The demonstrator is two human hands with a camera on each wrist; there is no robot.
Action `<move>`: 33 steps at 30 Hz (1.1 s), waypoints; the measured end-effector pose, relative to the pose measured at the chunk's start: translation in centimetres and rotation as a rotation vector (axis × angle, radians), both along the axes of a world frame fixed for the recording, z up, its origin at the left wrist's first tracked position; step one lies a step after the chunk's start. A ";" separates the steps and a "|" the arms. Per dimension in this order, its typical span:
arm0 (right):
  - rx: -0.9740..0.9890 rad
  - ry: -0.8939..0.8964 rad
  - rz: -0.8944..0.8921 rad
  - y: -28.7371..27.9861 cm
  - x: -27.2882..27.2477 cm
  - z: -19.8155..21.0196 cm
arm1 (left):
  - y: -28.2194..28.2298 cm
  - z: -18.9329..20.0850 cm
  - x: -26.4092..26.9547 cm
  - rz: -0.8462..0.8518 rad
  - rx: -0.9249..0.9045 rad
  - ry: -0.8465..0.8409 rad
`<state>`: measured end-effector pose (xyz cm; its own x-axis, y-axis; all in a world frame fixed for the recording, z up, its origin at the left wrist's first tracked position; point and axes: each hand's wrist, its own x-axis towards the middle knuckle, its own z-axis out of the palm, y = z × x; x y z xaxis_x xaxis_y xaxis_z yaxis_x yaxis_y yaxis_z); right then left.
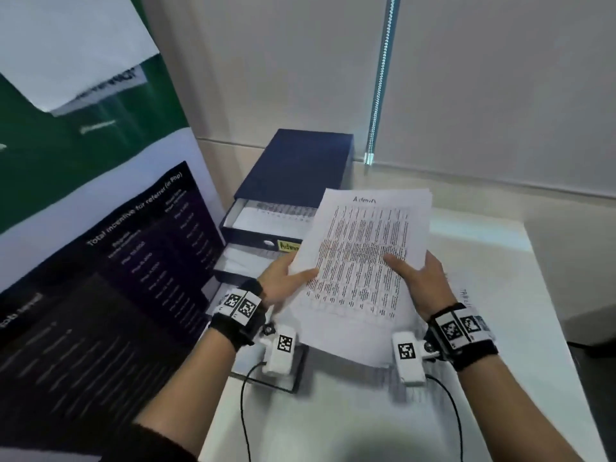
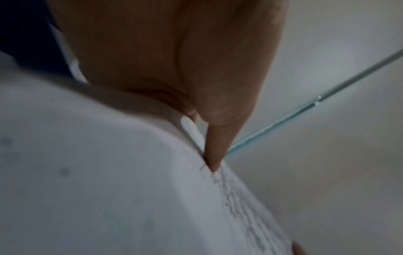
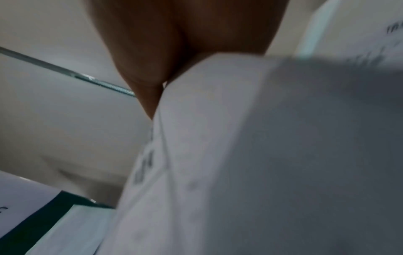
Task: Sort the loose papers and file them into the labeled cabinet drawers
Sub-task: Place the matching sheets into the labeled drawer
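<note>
Both hands hold a stack of white printed papers (image 1: 363, 261) headed "Admin" above the table, just right of the cabinet. My left hand (image 1: 283, 278) pinches its left edge, thumb on top, and my right hand (image 1: 420, 278) grips its right edge, thumb on the print. The dark blue drawer cabinet (image 1: 300, 168) stands behind the papers. Its top drawer (image 1: 266, 218) is pulled out with sheets inside and bears a yellow "Admin" label (image 1: 288, 246). A lower drawer (image 1: 243, 261) is open too. The wrist views show the papers' underside (image 2: 109, 172) (image 3: 261, 155) against each palm.
A large printed banner (image 1: 100, 228) stands along the left. More papers (image 1: 483, 311) lie on the white table (image 1: 333, 421) under and right of my hands. A black-edged tray (image 1: 296, 371) sits near my left wrist. A blind chain (image 1: 380, 78) hangs at the back wall.
</note>
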<state>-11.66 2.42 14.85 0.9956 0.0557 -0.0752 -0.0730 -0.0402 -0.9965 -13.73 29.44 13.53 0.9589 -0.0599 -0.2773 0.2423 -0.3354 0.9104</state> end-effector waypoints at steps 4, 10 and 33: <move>0.180 0.191 0.219 6.4 -0.8 -0.4 | 6.7 0.0 -2.5 0.224 -0.089 -0.027; 0.323 0.407 0.411 12.9 -1.1 -0.9 | 12.5 2.9 -4.9 0.402 -0.118 0.006; 0.108 0.424 0.105 15.9 0.8 1.6 | 15.5 1.5 4.0 0.333 0.013 -0.101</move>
<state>-10.84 18.34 16.48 0.8666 0.1847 -0.4636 -0.4770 0.0338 -0.8782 -9.72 44.95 15.08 0.9481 0.2634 -0.1783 0.2488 -0.2651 0.9316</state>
